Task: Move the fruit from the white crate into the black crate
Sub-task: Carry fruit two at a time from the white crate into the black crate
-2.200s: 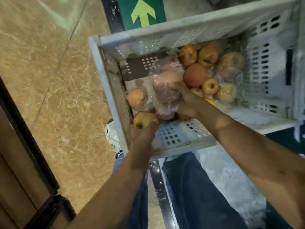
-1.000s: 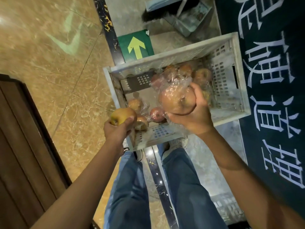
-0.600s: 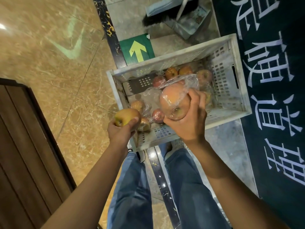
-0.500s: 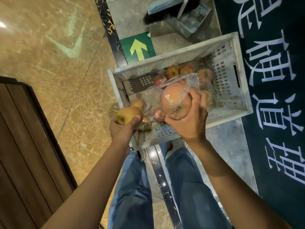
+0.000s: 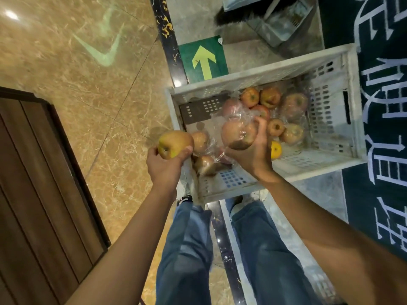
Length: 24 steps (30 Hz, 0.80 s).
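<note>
Head view: left hand (image 5: 164,166) curled round a yellow-red apple (image 5: 175,144), held up over the white crate's (image 5: 352,106) left wall. Right hand (image 5: 253,155) grips a bagged apple (image 5: 236,134) above the crate's middle, plastic bunched at the fingers. More apples (image 5: 271,96), some in plastic, and one yellow fruit (image 5: 275,150) lie inside the crate. Crate sits on the floor (image 5: 66,62) at the person's feet, beside a dark mat (image 5: 385,194); green arrow sign (image 5: 202,60) behind it.

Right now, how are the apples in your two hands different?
The left hand grips the bare apple; the right hand grips the bagged apple, wrapped in clear plastic. The bare apple shows yellow-green skin; the bagged apple looks pinker. Both are round and held up.
</note>
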Each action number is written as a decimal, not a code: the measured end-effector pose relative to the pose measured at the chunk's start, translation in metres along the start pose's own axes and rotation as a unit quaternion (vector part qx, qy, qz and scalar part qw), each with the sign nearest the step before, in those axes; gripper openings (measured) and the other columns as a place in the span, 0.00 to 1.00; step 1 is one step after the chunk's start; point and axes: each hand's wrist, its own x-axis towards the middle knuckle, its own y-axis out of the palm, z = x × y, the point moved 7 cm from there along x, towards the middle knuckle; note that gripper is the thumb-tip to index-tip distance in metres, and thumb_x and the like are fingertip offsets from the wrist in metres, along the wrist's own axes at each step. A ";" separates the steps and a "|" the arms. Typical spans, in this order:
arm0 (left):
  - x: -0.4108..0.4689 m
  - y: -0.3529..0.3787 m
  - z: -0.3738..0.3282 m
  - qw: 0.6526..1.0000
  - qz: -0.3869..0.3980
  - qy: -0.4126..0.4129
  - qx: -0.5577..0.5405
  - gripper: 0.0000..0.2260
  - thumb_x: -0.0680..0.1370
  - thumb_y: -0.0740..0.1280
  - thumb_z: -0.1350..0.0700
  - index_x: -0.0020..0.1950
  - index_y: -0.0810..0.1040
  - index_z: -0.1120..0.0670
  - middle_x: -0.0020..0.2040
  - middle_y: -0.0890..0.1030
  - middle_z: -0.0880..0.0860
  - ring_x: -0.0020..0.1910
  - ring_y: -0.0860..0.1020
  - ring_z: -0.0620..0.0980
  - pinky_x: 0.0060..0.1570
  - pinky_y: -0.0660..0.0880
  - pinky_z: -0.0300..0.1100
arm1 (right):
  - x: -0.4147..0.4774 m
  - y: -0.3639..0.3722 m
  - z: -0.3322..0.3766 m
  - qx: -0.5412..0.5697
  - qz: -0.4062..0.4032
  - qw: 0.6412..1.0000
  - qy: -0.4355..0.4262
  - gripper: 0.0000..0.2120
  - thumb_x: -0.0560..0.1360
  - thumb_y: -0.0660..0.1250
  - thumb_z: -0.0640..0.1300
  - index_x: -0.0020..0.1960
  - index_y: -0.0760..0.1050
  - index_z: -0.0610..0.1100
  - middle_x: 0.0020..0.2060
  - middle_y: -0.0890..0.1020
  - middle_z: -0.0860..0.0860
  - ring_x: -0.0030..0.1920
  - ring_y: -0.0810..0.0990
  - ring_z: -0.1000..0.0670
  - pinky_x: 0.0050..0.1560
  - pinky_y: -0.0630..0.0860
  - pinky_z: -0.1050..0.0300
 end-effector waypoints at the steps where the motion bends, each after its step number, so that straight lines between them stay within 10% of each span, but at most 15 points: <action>1: 0.007 -0.004 -0.001 1.000 -0.008 -0.003 -0.008 0.33 0.66 0.78 0.57 0.67 0.67 0.56 0.56 0.71 0.50 0.59 0.76 0.57 0.60 0.75 0.56 | 0.006 0.009 -0.001 -0.005 0.009 1.000 0.007 0.43 0.58 0.80 0.41 0.66 0.61 0.47 0.57 0.69 0.53 0.58 0.70 0.50 0.51 0.72 0.58; 20: 0.164 -0.035 0.074 0.999 -0.005 -0.024 -0.046 0.40 0.52 0.77 0.45 0.61 0.69 0.52 0.60 0.74 0.54 0.57 0.77 0.54 0.56 0.77 0.51 | 0.156 0.213 -0.086 -0.228 0.111 0.965 0.067 0.41 0.64 0.77 0.51 0.69 0.60 0.44 0.65 0.67 0.42 0.62 0.71 0.40 0.61 0.70 0.50; 24: 0.178 -0.024 0.102 0.997 -0.006 -0.042 -0.061 0.23 0.67 0.77 0.58 0.55 0.69 0.51 0.49 0.75 0.49 0.55 0.77 0.55 0.57 0.77 0.52 | 0.170 0.234 -0.098 -0.279 0.127 0.951 0.036 0.32 0.67 0.74 0.50 0.65 0.66 0.41 0.62 0.71 0.40 0.61 0.73 0.40 0.59 0.71 0.50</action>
